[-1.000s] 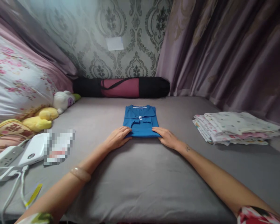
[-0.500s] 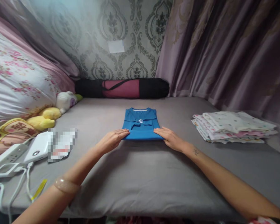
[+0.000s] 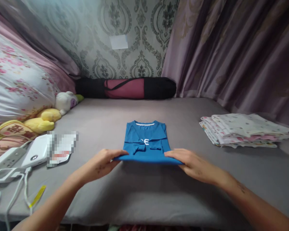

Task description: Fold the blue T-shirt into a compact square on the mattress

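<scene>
A blue shirt (image 3: 146, 131) lies partly folded on the grey bed sheet (image 3: 144, 195), its collar pointing away from me and its sleeves folded in over a white print. The near edge is lifted a little off the sheet and slightly blurred. My left hand (image 3: 107, 162) pinches the left corner of that edge, fingers on top and thumb below. At the right corner my right hand (image 3: 192, 162) grips the cloth in the same way.
Folded patterned cloths (image 3: 245, 130) are stacked at the right. On the left are a power strip (image 3: 8, 160), a white power bank (image 3: 38, 150), cables, a blurred-out item and plush toys (image 3: 42, 122). A black and maroon long bag (image 3: 125, 88) lies along the wall.
My hands have drawn the shirt toward me, and its near edge has come up off the sheet. The hands now grip the corners from the sides, where before they lay on the cloth.
</scene>
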Demonstrator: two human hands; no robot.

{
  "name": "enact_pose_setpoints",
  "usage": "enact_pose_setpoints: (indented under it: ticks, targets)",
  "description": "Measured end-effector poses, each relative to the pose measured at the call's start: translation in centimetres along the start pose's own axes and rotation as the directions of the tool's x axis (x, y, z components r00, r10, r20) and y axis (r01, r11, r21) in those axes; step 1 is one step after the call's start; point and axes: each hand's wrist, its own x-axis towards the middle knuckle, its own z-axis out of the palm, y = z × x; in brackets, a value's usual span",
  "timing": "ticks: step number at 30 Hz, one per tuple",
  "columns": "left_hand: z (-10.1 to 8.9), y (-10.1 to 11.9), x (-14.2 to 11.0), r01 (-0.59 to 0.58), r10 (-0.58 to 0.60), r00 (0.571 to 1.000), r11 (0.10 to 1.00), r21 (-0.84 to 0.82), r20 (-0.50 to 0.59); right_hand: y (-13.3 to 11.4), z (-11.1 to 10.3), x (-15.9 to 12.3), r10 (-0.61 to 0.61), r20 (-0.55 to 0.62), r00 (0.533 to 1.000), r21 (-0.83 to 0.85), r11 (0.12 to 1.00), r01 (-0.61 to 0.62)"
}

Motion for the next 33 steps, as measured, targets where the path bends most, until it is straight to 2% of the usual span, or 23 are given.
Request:
enact_pose_setpoints:
  ticks: [3, 6, 9, 11, 13, 15, 21, 27, 33]
  targets:
    - [0.4, -1.2, 2.5, 0.138, -0.2, 0.961, 0.945, -0.296, -0.19, 1.3, 0.1, 2.1, 0.173, -0.1, 0.98, 0.123, 0.979, -0.161]
    - [1.3, -2.4, 5.6, 0.139, -0.329, 0.884, 0.863, -0.485, -0.333, 3.3, 0.9, 4.9, 0.323, -0.277, 0.905, 0.184, 0.942, -0.28]
    - [2.6, -3.7, 8.6, 0.199, -0.391, 0.793, 0.891, -0.408, -0.467, 5.2, 2.1, 7.7, 0.423, -0.393, 0.816, 0.166, 0.906, -0.389]
    - [3.3, -4.6, 10.4, 0.284, -0.395, 0.734, 0.917, -0.279, -0.553, 6.1, 2.7, 9.4, 0.509, -0.416, 0.754, 0.118, 0.852, -0.51]
    - [3.7, -5.3, 11.9, 0.366, -0.392, 0.695, 0.914, -0.172, -0.603, 6.6, 3.0, 10.8, 0.58, -0.419, 0.699, 0.056, 0.785, -0.617]
    - [4.0, -5.8, 13.0, 0.43, -0.387, 0.688, 0.899, -0.084, -0.613, 6.7, 3.1, 11.7, 0.627, -0.415, 0.659, 0.003, 0.725, -0.688]
    - [4.2, -6.5, 14.6, 0.574, -0.388, 0.732, 0.794, 0.199, -0.559, 6.5, 3.4, 13.1, 0.737, -0.356, 0.575, -0.093, 0.584, -0.806]
    - [4.7, -7.1, 15.0, 0.647, -0.452, 0.731, 0.697, 0.309, -0.511, 6.7, 3.9, 13.5, 0.745, -0.366, 0.558, -0.133, 0.552, -0.823]
    - [4.9, -7.1, 15.3, 0.698, -0.489, 0.687, 0.649, 0.303, -0.537, 7.1, 4.2, 13.9, 0.767, -0.367, 0.526, -0.097, 0.531, -0.842]
